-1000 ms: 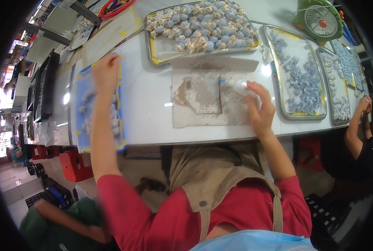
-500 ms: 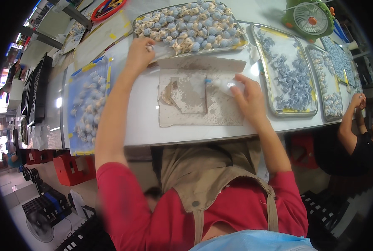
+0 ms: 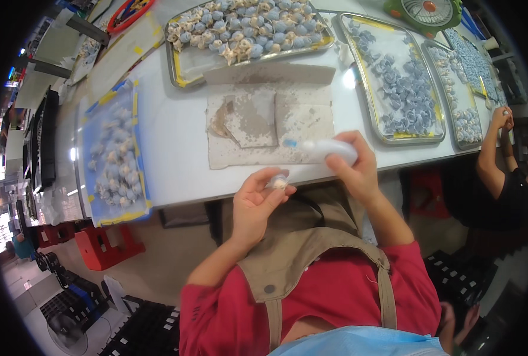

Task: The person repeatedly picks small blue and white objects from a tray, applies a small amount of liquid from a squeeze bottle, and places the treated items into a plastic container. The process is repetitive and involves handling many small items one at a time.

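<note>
Between the fingertips of my left hand (image 3: 254, 203), near the table's front edge, is a small cream and blue-grey figurine piece (image 3: 280, 183). My right hand (image 3: 357, 170) grips a white squeeze bottle (image 3: 334, 149), tilted on its side. Its blue tip (image 3: 290, 143) points left, above the worn, stained cardboard sheet (image 3: 311, 118) and apart from the piece. Beyond the cardboard stands a metal tray (image 3: 174, 64) heaped with similar cream and blue-grey pieces (image 3: 249, 29).
On the right, a metal tray (image 3: 372, 113) holds blue-grey cup-like parts, with another narrow tray (image 3: 470, 143) beside it. A blue tray (image 3: 92, 142) of pieces lies left. A green fan (image 3: 428, 13) stands at the back right. A co-worker's hands (image 3: 502, 117) show far right.
My left hand has come back from the far tray toward me with a small piece. My right hand has moved nearer, carrying the bottle. The whole view has shifted slightly.
</note>
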Action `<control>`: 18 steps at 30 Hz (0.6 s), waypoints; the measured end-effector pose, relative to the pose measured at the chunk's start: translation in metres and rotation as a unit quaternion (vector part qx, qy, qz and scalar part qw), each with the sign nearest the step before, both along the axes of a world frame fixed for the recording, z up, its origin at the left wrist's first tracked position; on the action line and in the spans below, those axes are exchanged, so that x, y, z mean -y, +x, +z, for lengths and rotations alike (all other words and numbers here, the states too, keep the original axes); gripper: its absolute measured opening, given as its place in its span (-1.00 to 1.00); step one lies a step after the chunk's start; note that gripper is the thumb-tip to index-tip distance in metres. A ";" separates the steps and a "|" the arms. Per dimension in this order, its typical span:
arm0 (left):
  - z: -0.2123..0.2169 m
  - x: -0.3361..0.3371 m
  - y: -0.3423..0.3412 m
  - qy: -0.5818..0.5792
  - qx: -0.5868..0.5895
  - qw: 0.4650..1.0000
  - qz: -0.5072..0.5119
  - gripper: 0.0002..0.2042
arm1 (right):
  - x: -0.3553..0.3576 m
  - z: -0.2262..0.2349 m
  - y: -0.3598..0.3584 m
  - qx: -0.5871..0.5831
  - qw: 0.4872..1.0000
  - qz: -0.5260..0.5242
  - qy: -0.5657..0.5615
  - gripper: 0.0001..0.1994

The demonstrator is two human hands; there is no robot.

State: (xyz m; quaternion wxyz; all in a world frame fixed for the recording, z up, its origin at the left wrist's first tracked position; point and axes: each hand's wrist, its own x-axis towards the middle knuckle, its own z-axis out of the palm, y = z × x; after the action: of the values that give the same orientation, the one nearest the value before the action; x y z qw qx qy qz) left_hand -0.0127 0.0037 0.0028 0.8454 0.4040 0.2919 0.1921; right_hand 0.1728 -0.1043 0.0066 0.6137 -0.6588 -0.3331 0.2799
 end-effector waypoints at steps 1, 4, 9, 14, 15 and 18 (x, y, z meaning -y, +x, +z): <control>0.002 0.003 0.001 0.003 0.000 1.000 0.001 -0.67 | 0.009 0.006 -0.004 -0.037 0.999 0.014 -0.007 -0.70; 0.001 0.010 0.000 0.033 -0.010 0.999 -0.010 -0.66 | 0.026 0.014 -0.013 -0.012 1.000 0.005 0.017 -0.69; -0.001 0.013 -0.002 0.074 -0.001 0.997 -0.009 -0.65 | 0.034 0.019 -0.013 0.166 0.986 -0.013 0.027 -0.70; -0.001 0.014 -0.002 0.106 -0.005 0.994 -0.008 -0.66 | 0.029 0.032 -0.015 0.275 0.961 -0.007 0.042 -0.71; 0.000 0.014 -0.002 0.116 -0.005 0.993 -0.005 -0.66 | 0.028 0.034 -0.015 0.282 0.959 -0.001 0.038 -0.71; 0.000 0.015 -0.001 0.137 -0.007 0.991 -0.001 -0.66 | 0.026 0.037 -0.016 0.291 0.956 -0.002 0.035 -0.70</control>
State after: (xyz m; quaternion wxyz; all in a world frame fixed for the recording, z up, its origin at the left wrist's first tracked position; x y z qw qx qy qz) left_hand -0.0139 -0.0111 0.0024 0.7804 0.5174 0.2681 0.2266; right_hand 0.1566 -0.1307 0.0440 0.5137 -0.6904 -0.5056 0.0624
